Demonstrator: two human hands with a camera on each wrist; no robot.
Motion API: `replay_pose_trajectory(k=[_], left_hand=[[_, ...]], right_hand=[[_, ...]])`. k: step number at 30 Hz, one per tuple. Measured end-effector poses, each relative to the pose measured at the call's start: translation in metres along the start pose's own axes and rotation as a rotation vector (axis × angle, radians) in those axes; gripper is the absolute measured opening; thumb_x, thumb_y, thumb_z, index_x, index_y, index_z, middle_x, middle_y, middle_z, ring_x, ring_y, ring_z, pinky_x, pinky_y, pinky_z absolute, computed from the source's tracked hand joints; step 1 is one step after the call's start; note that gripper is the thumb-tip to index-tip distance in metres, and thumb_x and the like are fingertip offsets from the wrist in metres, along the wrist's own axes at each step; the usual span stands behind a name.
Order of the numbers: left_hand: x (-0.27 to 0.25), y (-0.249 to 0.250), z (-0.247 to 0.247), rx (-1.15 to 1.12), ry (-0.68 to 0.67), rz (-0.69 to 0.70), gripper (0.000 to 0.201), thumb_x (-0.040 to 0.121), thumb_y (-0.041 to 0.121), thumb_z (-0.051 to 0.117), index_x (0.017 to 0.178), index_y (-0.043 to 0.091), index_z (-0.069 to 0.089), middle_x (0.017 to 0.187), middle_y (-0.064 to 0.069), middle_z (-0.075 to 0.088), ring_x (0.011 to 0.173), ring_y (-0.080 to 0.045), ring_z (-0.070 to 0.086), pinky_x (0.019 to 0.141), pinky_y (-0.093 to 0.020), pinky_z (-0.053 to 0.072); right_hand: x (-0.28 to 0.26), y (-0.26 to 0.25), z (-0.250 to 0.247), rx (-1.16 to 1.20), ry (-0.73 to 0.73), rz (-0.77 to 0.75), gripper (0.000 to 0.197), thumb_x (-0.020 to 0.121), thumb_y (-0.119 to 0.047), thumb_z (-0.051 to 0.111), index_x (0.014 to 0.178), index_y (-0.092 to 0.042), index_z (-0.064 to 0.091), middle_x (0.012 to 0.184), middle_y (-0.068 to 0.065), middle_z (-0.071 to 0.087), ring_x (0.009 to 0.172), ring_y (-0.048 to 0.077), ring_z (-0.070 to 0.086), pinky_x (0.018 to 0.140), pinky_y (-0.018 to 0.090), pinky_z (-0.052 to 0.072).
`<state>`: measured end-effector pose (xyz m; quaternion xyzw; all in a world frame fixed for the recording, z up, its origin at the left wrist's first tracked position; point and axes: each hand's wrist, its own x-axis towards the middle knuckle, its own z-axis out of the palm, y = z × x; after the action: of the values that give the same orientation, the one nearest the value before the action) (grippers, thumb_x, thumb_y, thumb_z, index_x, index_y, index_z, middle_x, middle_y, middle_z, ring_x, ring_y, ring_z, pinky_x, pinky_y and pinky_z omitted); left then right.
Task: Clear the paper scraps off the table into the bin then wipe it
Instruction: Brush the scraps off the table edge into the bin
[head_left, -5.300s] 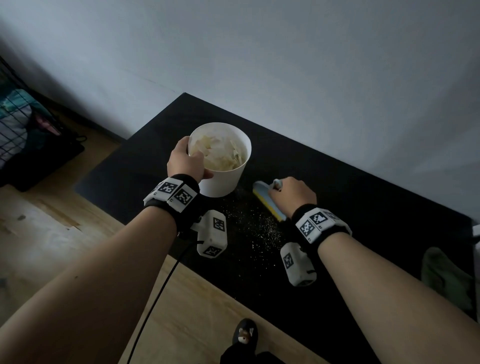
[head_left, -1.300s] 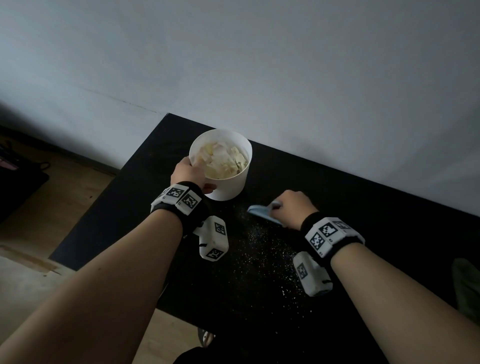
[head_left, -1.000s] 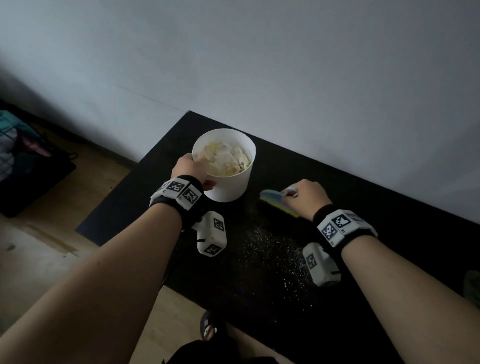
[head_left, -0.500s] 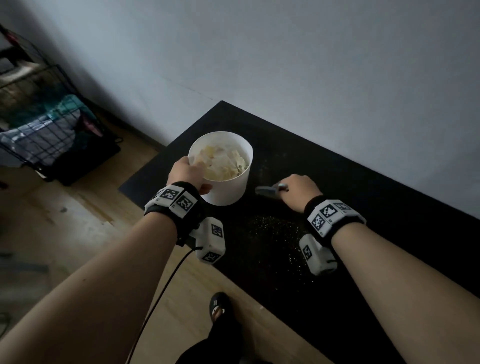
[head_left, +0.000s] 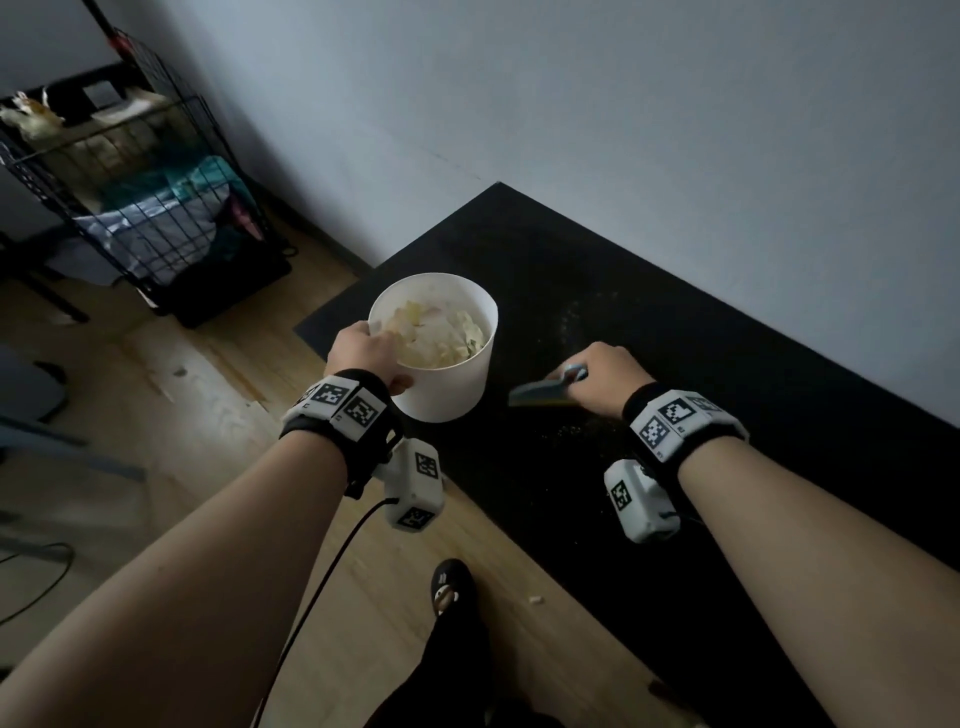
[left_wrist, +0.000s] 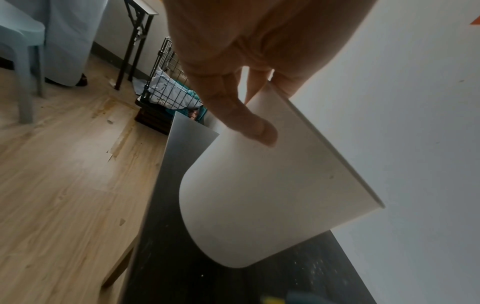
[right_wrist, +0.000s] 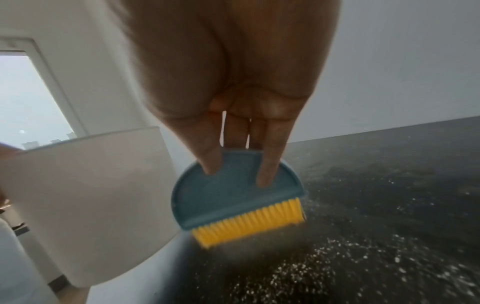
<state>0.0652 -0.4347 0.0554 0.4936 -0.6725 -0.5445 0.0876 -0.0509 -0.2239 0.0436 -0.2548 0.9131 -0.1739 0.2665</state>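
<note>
While gripped: brush (right_wrist: 235, 197), bin (head_left: 452, 384).

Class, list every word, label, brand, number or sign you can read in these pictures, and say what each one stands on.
None can be read.
Wrist bands: black-and-white square code patterns, with tiny characters beside them, too small to read.
White bin: no print visible.
Blue and yellow brush: no print visible.

Matt black table (head_left: 779, 415), smooth white bin (left_wrist: 272, 185), wood floor (head_left: 182, 415)
</note>
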Motion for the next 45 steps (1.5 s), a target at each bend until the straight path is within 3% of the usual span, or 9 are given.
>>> replay_pose_trajectory(k=[7, 15, 18, 23, 26, 30, 33, 39, 45], left_hand=[[-0.004, -0.015, -0.030, -0.022, 0.071, -0.038, 0.022, 0.091, 0.014, 0.036, 0.100, 0.016, 0.055, 0.074, -0.006, 0.057, 0.047, -0.025, 0.057, 0.053, -0.030, 0.053], [-0.009, -0.035, -0.055, 0.024, 0.088, -0.111, 0.023, 0.096, 0.014, 0.034, 0.105, 0.018, 0.054, 0.082, -0.009, 0.060, 0.047, -0.024, 0.059, 0.045, -0.026, 0.052], [-0.011, -0.045, -0.063, 0.076, 0.080, -0.160, 0.025, 0.095, 0.011, 0.038, 0.112, 0.011, 0.057, 0.087, -0.013, 0.060, 0.040, -0.023, 0.059, 0.034, -0.021, 0.049], [-0.019, -0.059, -0.067, 0.241, -0.042, -0.179, 0.024, 0.092, 0.004, 0.046, 0.114, 0.005, 0.055, 0.086, -0.019, 0.064, 0.064, -0.032, 0.068, 0.063, -0.042, 0.060], [-0.027, -0.059, -0.064, 0.252, -0.069, -0.184, 0.012, 0.094, 0.006, 0.045, 0.103, 0.008, 0.052, 0.075, -0.011, 0.058, 0.036, -0.019, 0.062, 0.038, -0.027, 0.054], [-0.036, -0.056, -0.051, 0.270, -0.127, -0.160, 0.025, 0.093, 0.004, 0.040, 0.112, 0.011, 0.055, 0.072, -0.013, 0.060, 0.054, -0.029, 0.062, 0.058, -0.036, 0.056], [-0.046, -0.050, -0.037, 0.253, -0.174, -0.112, 0.025, 0.092, 0.005, 0.036, 0.107, 0.016, 0.054, 0.075, -0.013, 0.059, 0.049, -0.026, 0.060, 0.050, -0.031, 0.055], [-0.065, -0.047, -0.015, 0.221, -0.272, -0.061, 0.028, 0.090, 0.006, 0.037, 0.108, 0.020, 0.054, 0.083, -0.008, 0.058, 0.050, -0.025, 0.062, 0.043, -0.026, 0.054], [-0.073, -0.046, -0.008, 0.209, -0.268, -0.059, 0.028, 0.090, 0.005, 0.037, 0.107, 0.019, 0.054, 0.083, -0.007, 0.057, 0.052, -0.025, 0.062, 0.052, -0.030, 0.056]], right_hand=[[0.007, -0.030, 0.037, 0.130, -0.004, -0.033, 0.032, 0.093, -0.013, 0.051, 0.118, -0.025, 0.069, 0.121, 0.003, 0.067, 0.109, 0.021, 0.061, 0.095, 0.028, 0.050], [-0.011, -0.022, 0.027, -0.111, -0.178, -0.036, 0.038, 0.086, -0.004, 0.046, 0.101, -0.021, 0.077, 0.107, 0.004, 0.071, 0.100, 0.020, 0.063, 0.091, 0.034, 0.054], [-0.015, -0.016, 0.020, 0.024, -0.002, -0.003, 0.037, 0.086, -0.002, 0.046, 0.095, -0.019, 0.078, 0.103, 0.005, 0.072, 0.096, 0.021, 0.064, 0.089, 0.030, 0.053], [-0.015, 0.002, 0.032, 0.076, 0.233, 0.119, 0.035, 0.089, -0.011, 0.050, 0.113, -0.025, 0.071, 0.107, 0.003, 0.072, 0.091, 0.022, 0.065, 0.075, 0.026, 0.051], [-0.025, 0.011, 0.042, -0.059, 0.075, 0.166, 0.035, 0.090, -0.014, 0.050, 0.113, -0.029, 0.071, 0.099, 0.002, 0.069, 0.082, 0.021, 0.061, 0.068, 0.027, 0.048], [-0.034, 0.012, 0.036, 0.033, 0.061, 0.152, 0.033, 0.084, -0.012, 0.052, 0.099, -0.027, 0.076, 0.102, 0.004, 0.072, 0.092, 0.024, 0.065, 0.083, 0.036, 0.056], [-0.039, 0.017, 0.027, 0.136, 0.248, 0.147, 0.031, 0.087, -0.013, 0.051, 0.105, -0.023, 0.075, 0.103, 0.011, 0.073, 0.099, 0.030, 0.065, 0.090, 0.037, 0.054], [-0.050, 0.043, 0.036, -0.021, 0.286, 0.281, 0.031, 0.096, -0.018, 0.050, 0.120, -0.024, 0.067, 0.108, 0.011, 0.070, 0.101, 0.032, 0.064, 0.082, 0.032, 0.050], [-0.058, 0.025, 0.046, -0.003, 0.195, 0.222, 0.028, 0.089, -0.015, 0.051, 0.099, -0.023, 0.075, 0.091, 0.009, 0.071, 0.084, 0.028, 0.064, 0.069, 0.030, 0.049]])
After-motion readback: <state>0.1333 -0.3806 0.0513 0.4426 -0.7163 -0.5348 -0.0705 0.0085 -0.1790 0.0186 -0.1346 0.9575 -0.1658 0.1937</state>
